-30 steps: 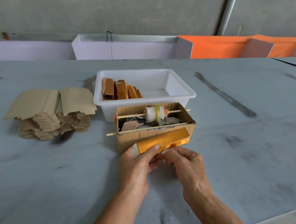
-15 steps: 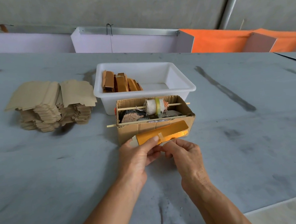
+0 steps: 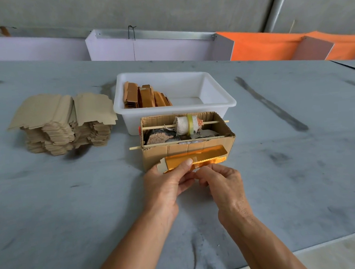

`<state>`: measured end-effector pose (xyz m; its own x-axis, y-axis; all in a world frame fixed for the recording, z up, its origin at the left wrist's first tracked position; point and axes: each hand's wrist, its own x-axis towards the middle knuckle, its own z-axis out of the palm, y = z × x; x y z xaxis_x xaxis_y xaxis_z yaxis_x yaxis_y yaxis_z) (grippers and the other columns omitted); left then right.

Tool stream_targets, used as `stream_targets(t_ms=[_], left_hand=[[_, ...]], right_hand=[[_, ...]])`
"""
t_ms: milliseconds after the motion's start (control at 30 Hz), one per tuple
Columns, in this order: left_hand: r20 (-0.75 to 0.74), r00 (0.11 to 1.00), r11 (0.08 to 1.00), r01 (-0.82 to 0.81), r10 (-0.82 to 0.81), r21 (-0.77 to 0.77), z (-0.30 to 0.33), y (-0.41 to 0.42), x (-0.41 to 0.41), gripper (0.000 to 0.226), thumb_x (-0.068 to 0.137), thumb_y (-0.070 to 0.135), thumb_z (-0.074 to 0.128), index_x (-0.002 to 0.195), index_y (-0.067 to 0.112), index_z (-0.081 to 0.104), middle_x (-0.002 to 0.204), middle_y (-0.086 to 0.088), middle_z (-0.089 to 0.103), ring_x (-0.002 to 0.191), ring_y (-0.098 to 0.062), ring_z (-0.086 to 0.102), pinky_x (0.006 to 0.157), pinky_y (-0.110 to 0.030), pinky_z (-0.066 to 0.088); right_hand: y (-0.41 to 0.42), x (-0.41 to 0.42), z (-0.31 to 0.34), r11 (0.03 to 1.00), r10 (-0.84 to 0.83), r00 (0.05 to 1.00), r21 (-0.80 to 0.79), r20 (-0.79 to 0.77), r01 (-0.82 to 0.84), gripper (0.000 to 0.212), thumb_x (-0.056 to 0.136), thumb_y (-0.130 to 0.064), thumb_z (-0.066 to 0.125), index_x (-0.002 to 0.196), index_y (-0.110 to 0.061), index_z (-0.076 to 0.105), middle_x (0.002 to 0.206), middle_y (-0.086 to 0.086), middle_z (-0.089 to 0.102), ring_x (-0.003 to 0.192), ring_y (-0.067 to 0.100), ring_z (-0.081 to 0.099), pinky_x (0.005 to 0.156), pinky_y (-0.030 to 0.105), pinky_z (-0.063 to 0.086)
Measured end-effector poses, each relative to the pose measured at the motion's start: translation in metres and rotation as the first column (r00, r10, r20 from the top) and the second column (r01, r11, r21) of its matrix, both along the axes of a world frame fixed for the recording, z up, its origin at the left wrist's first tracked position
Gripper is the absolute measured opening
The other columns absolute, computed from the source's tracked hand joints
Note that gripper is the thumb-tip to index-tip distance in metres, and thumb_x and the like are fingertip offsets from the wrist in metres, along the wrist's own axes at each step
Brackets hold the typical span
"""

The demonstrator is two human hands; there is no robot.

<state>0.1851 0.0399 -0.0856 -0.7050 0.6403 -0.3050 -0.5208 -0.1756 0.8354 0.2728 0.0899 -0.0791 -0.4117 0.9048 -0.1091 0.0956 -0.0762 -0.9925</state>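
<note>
A flat gold foil carton blank is held low in front of the brown cardboard box. My left hand pinches its left part, thumb on top of the gold face. My right hand has its fingers curled at the blank's lower edge, right beside the left thumb; what the fingertips grip is hidden. The cardboard box holds a tape roll on a wooden skewer, with a second skewer across the front.
A white plastic tub behind the box holds several folded gold cartons. A stack of tan card blanks lies at the left. The grey table's front edge runs at lower right. Purple and orange panels stand at the back.
The two hands and the gold blank keep nearly the same hold. The view has tilted slightly, so the table's front edge shows at lower right.
</note>
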Motion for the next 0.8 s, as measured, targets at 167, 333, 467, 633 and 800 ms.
stream_targets(t_ms=[167, 333, 467, 633, 800], left_hand=[[0.0, 0.999, 0.999, -0.038, 0.038, -0.01, -0.0004, 0.0031, 0.0012, 0.019, 0.074, -0.004, 0.072, 0.082, 0.011, 0.064, 0.062, -0.005, 0.069, 0.051, -0.017, 0.066, 0.048, -0.024, 0.054], [0.002, 0.998, 0.998, -0.059, 0.059, 0.007, 0.001, 0.003, 0.0027, 0.022, 0.074, -0.008, 0.07, 0.081, 0.012, 0.063, 0.06, -0.003, 0.069, 0.048, -0.016, 0.065, 0.047, -0.025, 0.053], [-0.009, 0.997, 0.997, -0.07, 0.07, 0.01, 0.0023, 0.0024, 0.0034, 0.022, 0.074, -0.008, 0.069, 0.085, 0.01, 0.063, 0.061, -0.004, 0.07, 0.05, -0.017, 0.067, 0.047, -0.024, 0.052], [-0.02, 0.995, 0.995, -0.102, 0.102, 0.01, 0.0058, 0.0033, 0.006, 0.024, 0.074, -0.011, 0.067, 0.078, 0.012, 0.063, 0.058, -0.002, 0.069, 0.048, -0.016, 0.066, 0.045, -0.022, 0.051], [-0.019, 0.994, 0.994, -0.108, 0.108, -0.012, 0.0077, 0.0036, 0.0057, 0.023, 0.073, -0.012, 0.066, 0.075, 0.011, 0.063, 0.057, -0.002, 0.068, 0.048, -0.016, 0.065, 0.045, -0.023, 0.052]], right_hand=[[0.0002, -0.0006, -0.0012, 1.0, -0.006, 0.999, -0.018, 0.032, 0.006, 0.018, 0.069, -0.011, 0.063, 0.052, -0.007, 0.063, 0.049, 0.0, 0.047, 0.044, 0.001, 0.037, 0.04, 0.012, 0.031], [-0.0005, -0.0006, -0.0009, 1.0, 0.003, 0.999, -0.008, 0.04, -0.003, 0.025, 0.069, -0.01, 0.063, 0.045, -0.014, 0.059, 0.048, -0.002, 0.046, 0.044, 0.0, 0.037, 0.04, 0.01, 0.03], [-0.0012, -0.0008, 0.0006, 1.0, 0.02, 0.998, -0.008, 0.056, -0.02, 0.021, 0.067, -0.015, 0.062, 0.046, -0.017, 0.063, 0.047, -0.005, 0.048, 0.045, -0.001, 0.039, 0.044, 0.013, 0.034], [-0.0021, -0.0014, 0.0019, 1.0, 0.029, 0.997, -0.005, 0.07, -0.029, 0.021, 0.068, -0.018, 0.063, 0.047, -0.017, 0.065, 0.049, -0.003, 0.049, 0.051, 0.001, 0.04, 0.054, 0.02, 0.034], [-0.0023, -0.0014, 0.002, 1.0, 0.028, 0.995, 0.002, 0.091, -0.029, 0.018, 0.065, -0.021, 0.062, 0.048, -0.015, 0.064, 0.051, -0.001, 0.048, 0.05, 0.001, 0.039, 0.056, 0.024, 0.033]])
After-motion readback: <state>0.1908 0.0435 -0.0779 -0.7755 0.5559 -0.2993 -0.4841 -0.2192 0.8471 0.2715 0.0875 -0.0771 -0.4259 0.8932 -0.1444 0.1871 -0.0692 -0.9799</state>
